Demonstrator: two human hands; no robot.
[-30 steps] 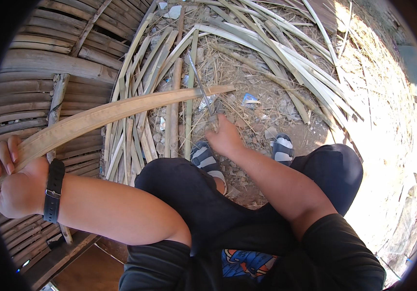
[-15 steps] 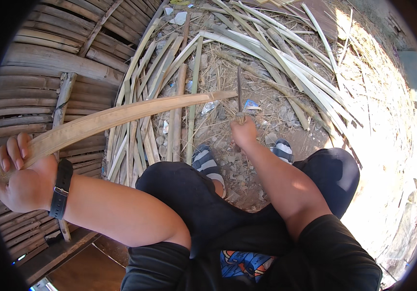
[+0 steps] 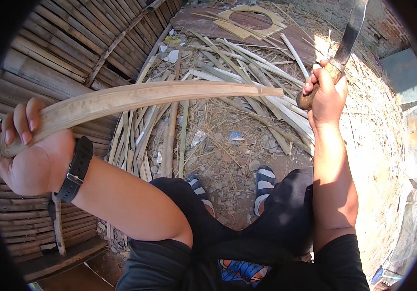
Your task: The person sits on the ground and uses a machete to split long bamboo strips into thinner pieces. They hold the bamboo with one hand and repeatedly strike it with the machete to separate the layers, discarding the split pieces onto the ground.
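The left hand point(image 3: 38, 162) is curled round the near end of a bamboo strip point(image 3: 160, 92); the right hand point(image 3: 327, 99) is wrapped round the handle of a raised knife point(image 3: 353, 36). The strip extends rightward above the ground point(image 3: 218, 162), where slats point(image 3: 172, 136) lie scattered near a bamboo wall point(image 3: 48, 56).

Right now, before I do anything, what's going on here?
The person's left hand grips the near end of a long strip, which extends across in front of the knees. The right hand holds a knife by its handle, blade pointing up and away, not touching the strip. More strips lie on the ground ahead of the sandals.
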